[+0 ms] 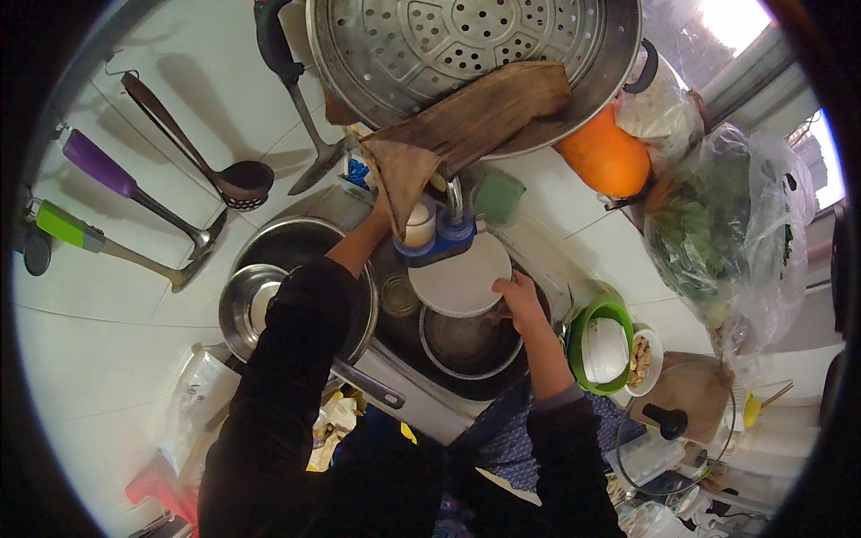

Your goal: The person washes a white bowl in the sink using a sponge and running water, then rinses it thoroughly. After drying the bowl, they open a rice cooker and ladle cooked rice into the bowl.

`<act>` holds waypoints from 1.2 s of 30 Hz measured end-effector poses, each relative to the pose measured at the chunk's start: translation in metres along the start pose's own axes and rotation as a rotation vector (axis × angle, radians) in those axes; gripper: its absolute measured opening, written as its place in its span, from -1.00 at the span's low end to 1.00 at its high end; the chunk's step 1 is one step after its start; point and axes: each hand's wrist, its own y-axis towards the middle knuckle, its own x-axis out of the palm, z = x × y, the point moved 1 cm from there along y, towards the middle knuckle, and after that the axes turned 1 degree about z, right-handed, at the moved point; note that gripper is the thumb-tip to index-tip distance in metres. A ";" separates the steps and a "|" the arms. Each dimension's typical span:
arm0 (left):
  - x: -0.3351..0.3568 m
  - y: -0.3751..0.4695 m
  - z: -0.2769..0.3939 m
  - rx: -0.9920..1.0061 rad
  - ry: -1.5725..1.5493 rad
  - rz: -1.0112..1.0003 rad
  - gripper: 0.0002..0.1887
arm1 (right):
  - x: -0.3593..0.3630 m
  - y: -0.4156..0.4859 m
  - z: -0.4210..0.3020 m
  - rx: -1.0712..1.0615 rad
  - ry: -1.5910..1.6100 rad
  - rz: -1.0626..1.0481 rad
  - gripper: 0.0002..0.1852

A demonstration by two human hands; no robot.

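Note:
My right hand point(519, 300) grips the right edge of a round white plate point(461, 279). The plate is over a metal pot point(467, 346) standing in the dark sink point(397, 336). At the plate's far edge is a tap-mounted water filter point(434, 249) with a blue base. My left hand point(382, 210) reaches to the filter's left; its fingers are hidden behind a brown sheet point(403, 165), perhaps cloth. That sheet hangs over the rim of a large perforated metal steamer point(471, 40). A glass jar point(398, 296) sits in the sink, left of the pot.
Left of the sink, a small steel pan point(242, 302) overlaps a larger pot point(296, 232). Ladles and turners point(107, 165) hang from the tiled wall. On the right are a green basket point(575, 356) holding white bowls, an orange pumpkin point(612, 155) and bagged greens point(706, 222).

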 end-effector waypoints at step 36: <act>0.198 -0.200 -0.072 -0.491 -0.185 0.297 -0.53 | -0.032 -0.131 0.035 -0.945 -0.635 0.511 -0.36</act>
